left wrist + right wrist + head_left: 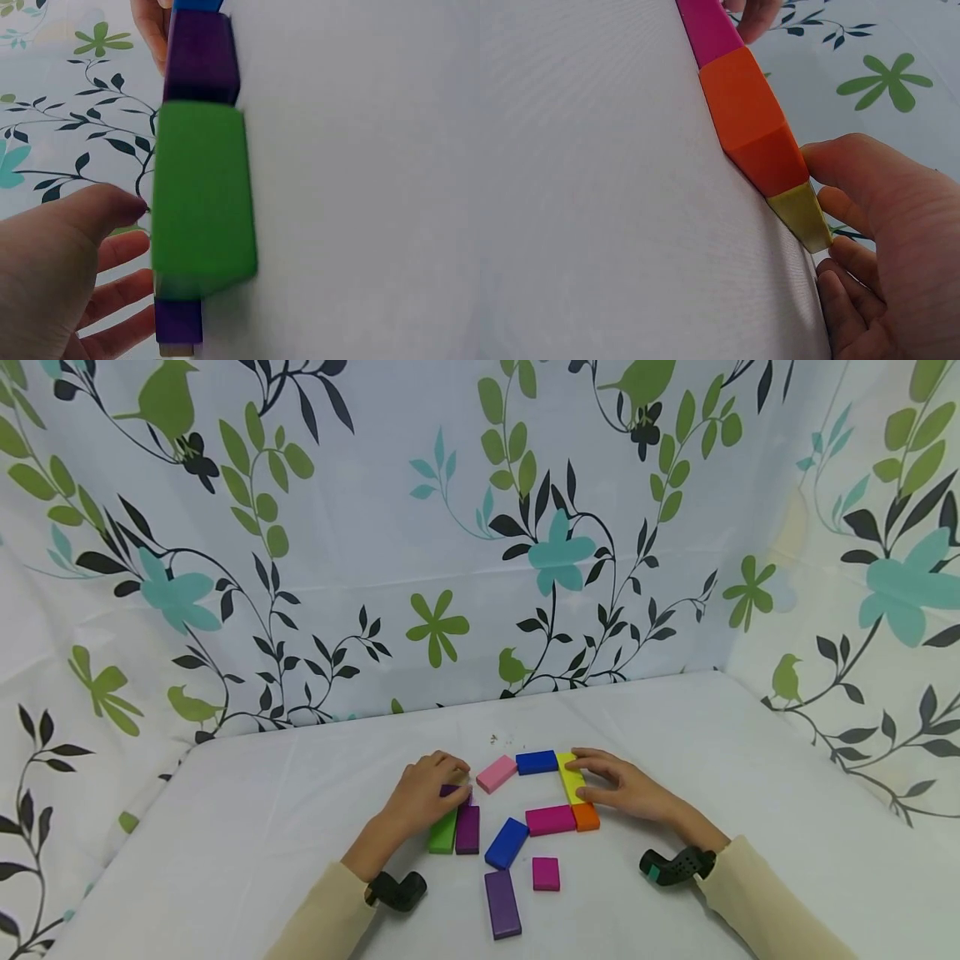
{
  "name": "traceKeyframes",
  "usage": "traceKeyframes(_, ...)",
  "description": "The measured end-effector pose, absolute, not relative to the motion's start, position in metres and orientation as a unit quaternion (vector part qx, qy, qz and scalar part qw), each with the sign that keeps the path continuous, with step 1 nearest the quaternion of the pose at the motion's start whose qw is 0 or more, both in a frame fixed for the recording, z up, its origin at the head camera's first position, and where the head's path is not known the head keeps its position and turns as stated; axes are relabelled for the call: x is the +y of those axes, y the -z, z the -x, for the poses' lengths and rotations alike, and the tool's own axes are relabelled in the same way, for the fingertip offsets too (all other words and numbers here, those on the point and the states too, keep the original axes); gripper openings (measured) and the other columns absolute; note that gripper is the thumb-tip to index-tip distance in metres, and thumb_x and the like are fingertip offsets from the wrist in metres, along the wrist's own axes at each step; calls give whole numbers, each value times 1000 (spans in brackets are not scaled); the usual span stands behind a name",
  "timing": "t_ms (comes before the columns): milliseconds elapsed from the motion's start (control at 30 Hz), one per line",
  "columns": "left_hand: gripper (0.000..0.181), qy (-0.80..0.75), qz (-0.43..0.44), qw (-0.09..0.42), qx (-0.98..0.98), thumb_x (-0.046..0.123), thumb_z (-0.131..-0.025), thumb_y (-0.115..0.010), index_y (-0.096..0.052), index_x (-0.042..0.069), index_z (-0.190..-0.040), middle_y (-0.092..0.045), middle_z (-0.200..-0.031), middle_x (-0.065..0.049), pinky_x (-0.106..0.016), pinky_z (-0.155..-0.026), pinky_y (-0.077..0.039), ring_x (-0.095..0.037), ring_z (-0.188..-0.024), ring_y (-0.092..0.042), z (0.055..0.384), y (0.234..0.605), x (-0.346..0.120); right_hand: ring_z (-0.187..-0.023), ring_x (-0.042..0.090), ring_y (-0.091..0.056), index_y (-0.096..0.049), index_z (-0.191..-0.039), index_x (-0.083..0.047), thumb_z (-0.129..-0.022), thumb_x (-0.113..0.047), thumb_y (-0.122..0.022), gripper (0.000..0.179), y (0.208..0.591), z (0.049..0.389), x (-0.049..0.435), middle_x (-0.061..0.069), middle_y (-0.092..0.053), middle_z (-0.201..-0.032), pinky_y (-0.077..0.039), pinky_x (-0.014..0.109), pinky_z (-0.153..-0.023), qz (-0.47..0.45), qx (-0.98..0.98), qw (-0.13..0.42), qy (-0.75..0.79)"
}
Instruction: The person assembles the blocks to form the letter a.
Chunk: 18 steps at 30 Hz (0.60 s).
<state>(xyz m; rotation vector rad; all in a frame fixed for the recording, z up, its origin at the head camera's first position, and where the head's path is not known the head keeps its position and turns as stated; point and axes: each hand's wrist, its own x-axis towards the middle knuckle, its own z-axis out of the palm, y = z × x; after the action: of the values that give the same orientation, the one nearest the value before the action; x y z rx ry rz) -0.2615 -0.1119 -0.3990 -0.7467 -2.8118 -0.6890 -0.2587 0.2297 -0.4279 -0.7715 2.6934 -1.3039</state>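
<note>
In the head view, my left hand (423, 789) arches over a dark purple block (450, 791) beyond a green block (442, 833). Next to the green one lies another purple block (467, 831). The left wrist view has the left thumb beside the green block (201, 191), with the fingers loosely spread behind; a small purple end and a wood-coloured edge show past it. My right hand (618, 783) rests its thumb and fingertips on a yellow block (570, 777). An orange block (746, 109) touches the yellow one's near end. Neither hand visibly grips a block.
A blue block (536, 762) and a pink block (497, 774) lie at the back. Nearer are a magenta block (550, 820), another blue block (507, 843), a magenta square (546, 874) and a long purple block (502, 903). A patterned curtain (360, 543) hangs behind the white table (262, 827).
</note>
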Motion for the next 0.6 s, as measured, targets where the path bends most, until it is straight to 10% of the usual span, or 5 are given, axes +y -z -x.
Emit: traceKeyframes(600, 31, 220, 250, 42, -942, 0, -88, -64, -66, 6, -119, -62, -118, -11, -50, -99, -45, -31, -116, -57, 263, 396, -149, -135, 46, -37, -59, -133, -11, -93, -27, -66, 44, 430, 259, 230, 19, -37, -151, -35, 62, -104, 249, 866, 33, 433)
